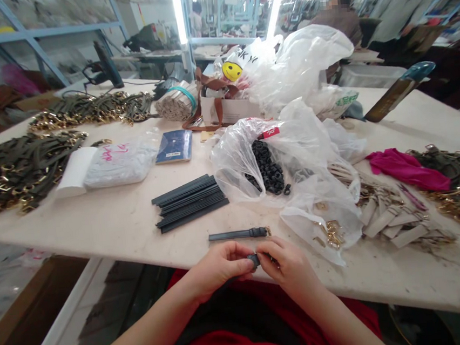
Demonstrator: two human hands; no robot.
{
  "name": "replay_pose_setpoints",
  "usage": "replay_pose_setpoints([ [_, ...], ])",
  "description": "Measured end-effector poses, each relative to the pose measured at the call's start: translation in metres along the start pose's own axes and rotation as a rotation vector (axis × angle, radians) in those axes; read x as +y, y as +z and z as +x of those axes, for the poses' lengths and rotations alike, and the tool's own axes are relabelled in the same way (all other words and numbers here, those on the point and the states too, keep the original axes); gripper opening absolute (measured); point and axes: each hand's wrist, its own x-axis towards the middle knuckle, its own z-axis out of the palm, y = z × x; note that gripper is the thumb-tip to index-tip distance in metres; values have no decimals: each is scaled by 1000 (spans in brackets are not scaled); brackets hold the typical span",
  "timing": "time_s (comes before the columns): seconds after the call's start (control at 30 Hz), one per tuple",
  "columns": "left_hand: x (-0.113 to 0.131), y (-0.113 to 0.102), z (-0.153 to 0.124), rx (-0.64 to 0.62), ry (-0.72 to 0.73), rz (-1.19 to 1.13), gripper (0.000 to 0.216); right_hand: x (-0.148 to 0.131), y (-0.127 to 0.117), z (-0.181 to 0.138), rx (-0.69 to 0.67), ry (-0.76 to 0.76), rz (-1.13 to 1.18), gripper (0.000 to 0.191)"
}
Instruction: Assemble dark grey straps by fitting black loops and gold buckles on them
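Note:
At the table's front edge, my left hand (pixel 226 266) pinches a short visible bit of a dark strap (pixel 255 260). My right hand (pixel 289 261) is closed at the same piece, its fingertips touching the strap's end. A small glint of gold shows under the right fingers, too hidden to name. Just beyond the hands lies a dark strap with a gold buckle and loops (pixel 236 235). A stack of dark flat strips (pixel 190 202) sits farther left. Small black loops (pixel 269 171) spill from a clear plastic bag (pixel 233 167). Gold metal fittings (pixel 333 234) lie on another bag to the right.
Piles of dark straps with gold hardware (pixel 22 171) cover the left side. A blue booklet (pixel 174 146) and a wrapped white packet (pixel 117 164) lie behind the strips. Beige straps (pixel 397 219) and a magenta cloth (pixel 408 169) are at right. A person (pixel 339 21) is in the background.

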Motion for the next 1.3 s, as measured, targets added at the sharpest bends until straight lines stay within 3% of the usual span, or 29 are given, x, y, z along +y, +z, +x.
replay_pose_setpoints([
  [0.1,-2,-1,0,-37,2,12,28,0,-2,-3,-34,38,73,12],
  [0.23,-6,-2,1,-48,9,30,29,2,-2,-7,-114,252,329,9],
  [0.3,-7,-1,1,-59,16,45,29,2,-1,-8,-144,308,333,9],
  [0.47,-8,2,1,-51,1,66,28,-1,0,-7,-128,217,152,7],
  [0.87,-9,2,4,-108,-15,148,16,-6,-14,-12,-274,204,345,14],
  [1.03,-13,3,5,-124,4,164,28,-7,-8,-18,-247,212,412,14],
  [1.17,-5,-4,3,-179,-16,337,15,-6,-2,-20,-137,242,377,14],
  [1.3,2,-3,-2,-199,-47,527,16,-8,4,-21,-164,218,360,13],
])
